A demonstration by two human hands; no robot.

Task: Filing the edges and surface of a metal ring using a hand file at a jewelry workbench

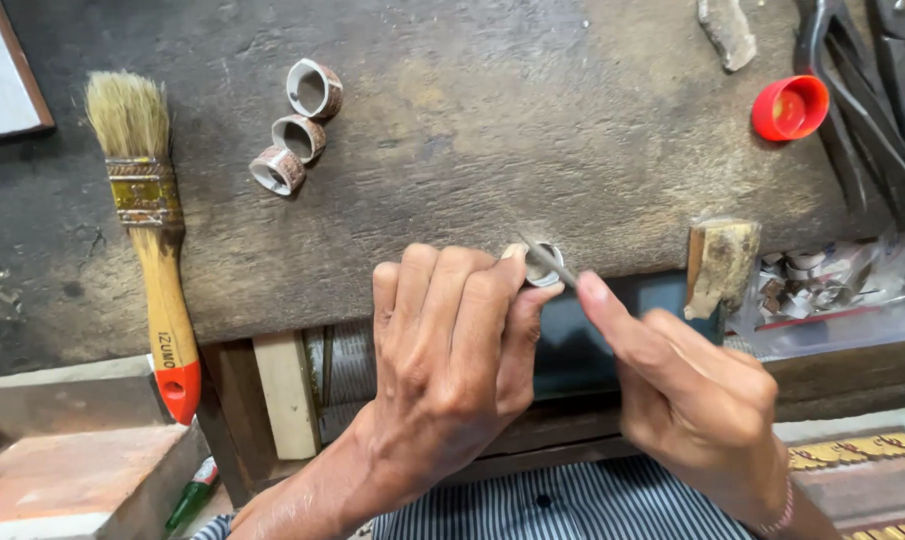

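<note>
The person leans over a worn, dark wooden surface (533, 130), both hands working at its near edge. The left hand (448, 360) is curled into a loose fist, its fingertips pinching a small metal ring (545, 266) and pressing it against the edge of the surface. The ring sits just past the knuckles, its open bore facing up, half hidden by the thumb and forefinger. The right hand (688, 390) comes in from the other side, closed around a thin metal tool (548, 260), the forefinger stretched along it. The tool's slim shaft crosses the ring's rim at a slant, touching it. So the two hands are close together but not touching, with the ring between their fingertips.

Farther up the surface, well apart from the hands, three similar rings (295, 128) with patterned outer bands lie in a short slanted row, each just beside the next. To their left a paintbrush (148, 230) with pale bristles, a brass-coloured ferrule and a wooden handle tipped in red lies lengthwise. Near the right hand a small wooden block (721, 262) juts from the edge of the surface. A red plastic cap (791, 107) rests open side up towards the far right, beside dark metal pliers (863, 100). Below them a clear tray (833, 290) holds scraps of pale metal.
</note>
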